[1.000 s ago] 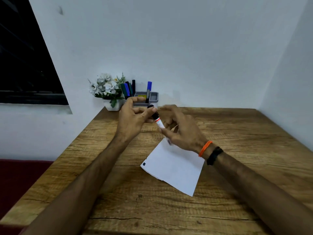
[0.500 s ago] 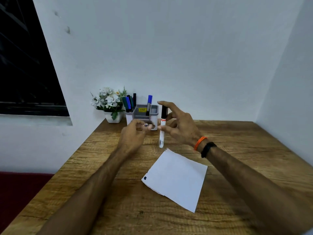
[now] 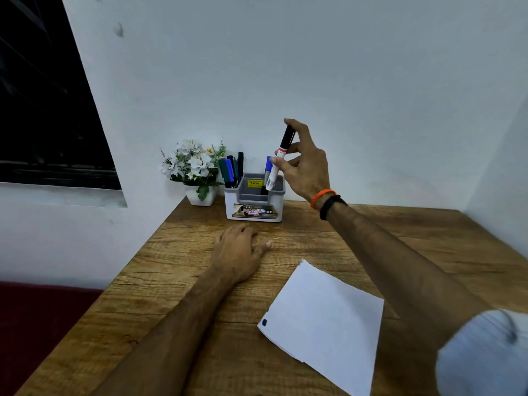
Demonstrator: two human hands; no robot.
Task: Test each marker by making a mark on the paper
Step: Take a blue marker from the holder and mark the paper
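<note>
My right hand [image 3: 304, 164] holds a capped black-and-white marker [image 3: 280, 158] upright, its lower end just above the right compartment of the grey-and-white holder [image 3: 254, 208]. A blue marker [image 3: 268, 167] stands in that same compartment. Several markers [image 3: 231, 170] stand in the holder's left section. My left hand [image 3: 238, 252] rests flat on the wooden desk in front of the holder, fingers loosely spread, holding nothing. The white paper [image 3: 323, 321] lies near the front right, with a small dark mark [image 3: 264, 322] at its left corner.
A small white pot of white flowers [image 3: 197, 170] stands left of the holder against the wall. The wooden desk [image 3: 177, 281] ends at the left edge, with a dark red surface below. Walls close in behind and at the right.
My right hand carried the capped marker up and back from above the paper to the holder. My left hand let go of the marker and dropped flat onto the desk.
</note>
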